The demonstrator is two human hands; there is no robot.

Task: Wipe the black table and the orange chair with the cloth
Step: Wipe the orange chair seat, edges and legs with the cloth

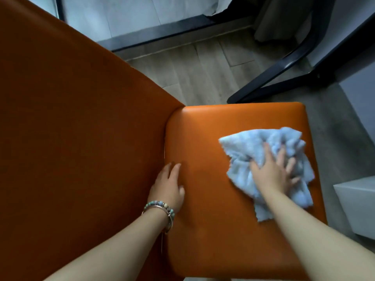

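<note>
The orange chair fills most of the view: its seat (213, 134) lies in the middle and its tall backrest (71, 118) rises on the left. A crumpled light blue cloth (247, 147) rests on the right part of the seat. My right hand (274, 169) presses flat on the cloth with fingers spread. My left hand (169, 185), with a beaded bracelet on the wrist, rests on the seat close to the backrest, fingers loosely apart and holding nothing. Of the black table only a curved black leg (284, 63) shows at the upper right.
Grey wood-look floor (192, 67) lies beyond the chair. A black frame rail (162, 35) runs along the far wall. A pale grey box-like object (357, 203) stands at the right edge, beside the seat.
</note>
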